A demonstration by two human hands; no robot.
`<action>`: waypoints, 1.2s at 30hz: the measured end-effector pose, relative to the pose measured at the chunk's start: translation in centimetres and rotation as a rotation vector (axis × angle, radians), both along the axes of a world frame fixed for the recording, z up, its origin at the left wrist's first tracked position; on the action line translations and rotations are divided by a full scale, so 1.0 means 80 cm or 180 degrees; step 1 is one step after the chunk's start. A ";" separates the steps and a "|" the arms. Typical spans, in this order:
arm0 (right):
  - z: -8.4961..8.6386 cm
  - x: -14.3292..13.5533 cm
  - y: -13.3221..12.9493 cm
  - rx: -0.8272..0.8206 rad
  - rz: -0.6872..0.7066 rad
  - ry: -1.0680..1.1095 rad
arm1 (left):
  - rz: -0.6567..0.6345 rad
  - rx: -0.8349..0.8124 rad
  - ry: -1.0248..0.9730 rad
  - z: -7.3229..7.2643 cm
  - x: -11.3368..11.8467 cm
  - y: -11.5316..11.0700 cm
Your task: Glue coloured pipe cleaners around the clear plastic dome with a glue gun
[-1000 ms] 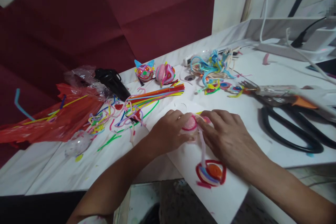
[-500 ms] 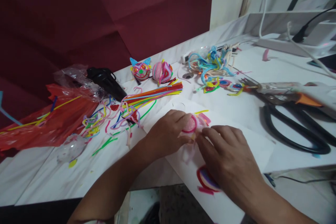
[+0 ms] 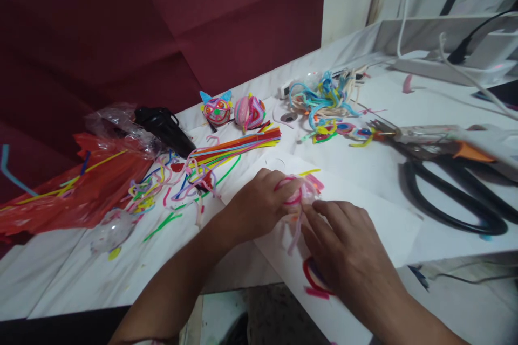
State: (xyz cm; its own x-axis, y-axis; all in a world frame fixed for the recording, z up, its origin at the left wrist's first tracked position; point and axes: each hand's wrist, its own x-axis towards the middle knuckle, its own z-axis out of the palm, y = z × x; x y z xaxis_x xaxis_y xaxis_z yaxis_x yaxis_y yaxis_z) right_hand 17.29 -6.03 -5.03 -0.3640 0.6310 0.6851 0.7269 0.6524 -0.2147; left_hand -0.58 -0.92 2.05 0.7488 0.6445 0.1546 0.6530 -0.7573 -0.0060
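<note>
A white paper sheet (image 3: 380,218) lies on the white tabletop (image 3: 56,280) and overhangs its near edge. On the sheet, a red-outlined piece (image 3: 308,275) sits partly under the right hand (image 3: 346,240), with a magenta scrap (image 3: 317,293) just beside it.

The pink ball (image 3: 308,192) is over the sheet, between both hands. The left hand (image 3: 259,207) grasps it from the left, fingers curled over the top. The right hand's bent fingertips meet its right side, at the upper end of a pale pink strand (image 3: 295,237) that hangs toward the near edge. The thumb is hidden; whether this hand pinches the strand cannot be told.

To the right lie black-handled scissors (image 3: 491,228), with a glue gun (image 3: 481,137) beyond the handles. To the left are a clear ball (image 3: 115,230), green strips (image 3: 164,221) and tangled multicoloured clippings (image 3: 198,179). A red plastic sheet (image 3: 109,180) lies farther left.

Beyond the hands is a bundle of coloured stems (image 3: 238,145). Behind it stand a blue-eared ball (image 3: 217,111) and a striped ball (image 3: 244,113), side by side. A cord heap (image 3: 329,94) lies right of these. A maroon panel (image 3: 202,21) rises at the rear.
</note>
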 end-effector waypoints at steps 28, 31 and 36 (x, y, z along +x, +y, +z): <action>0.019 -0.006 -0.009 0.0183 -0.0056 0.0150 | -0.0132 0.0256 -0.0767 -0.020 0.009 -0.004; 0.020 -0.008 -0.009 0.0264 -0.0091 0.0159 | -0.0175 0.0270 -0.0749 -0.020 0.009 -0.003; 0.019 -0.005 -0.010 0.0271 -0.0088 -0.0056 | -0.0217 0.0329 -0.0667 -0.018 0.010 -0.003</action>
State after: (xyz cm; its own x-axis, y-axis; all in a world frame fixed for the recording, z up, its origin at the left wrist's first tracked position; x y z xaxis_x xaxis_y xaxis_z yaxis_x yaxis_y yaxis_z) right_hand 16.88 -6.84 -3.55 -0.3596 0.5808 0.7303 0.7480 0.6473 -0.1465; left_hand 0.21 -1.18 0.62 0.7347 0.5663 0.3737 0.5956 -0.8020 0.0443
